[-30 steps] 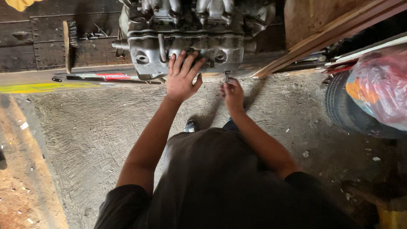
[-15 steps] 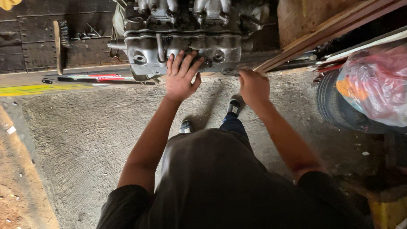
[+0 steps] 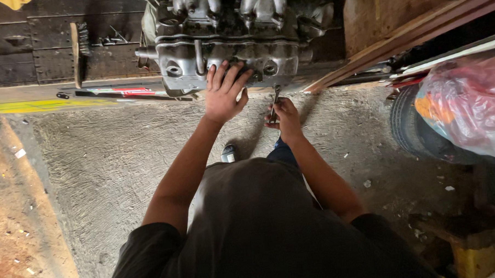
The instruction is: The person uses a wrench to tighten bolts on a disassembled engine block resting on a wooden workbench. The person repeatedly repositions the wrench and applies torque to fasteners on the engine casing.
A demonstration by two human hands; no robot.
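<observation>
Engine (image 3: 227, 41): grey cast metal block, standing at the far edge of the concrete floor (image 3: 111, 160), directly ahead of the person.

Left hand (image 3: 224, 93): released, fingers spread, palm flat against the engine's near face. Holds nothing.

Right hand (image 3: 282, 115): clenched round the lower end of a wrench (image 3: 275, 99). It sits just below and to the right of the left hand, a little short of the engine.

Wrench: slim metal tool, long axis running away from the person, its upper end at the engine's lower edge. Whether that end sits on a fastener cannot be told.

Nearer hand: the left is on the engine; the right meets it only through the wrench.

Nearby: brush (image 3: 79, 51) to the left, tyre (image 3: 417, 127) and red plastic bag (image 3: 468, 101) to the right.
</observation>
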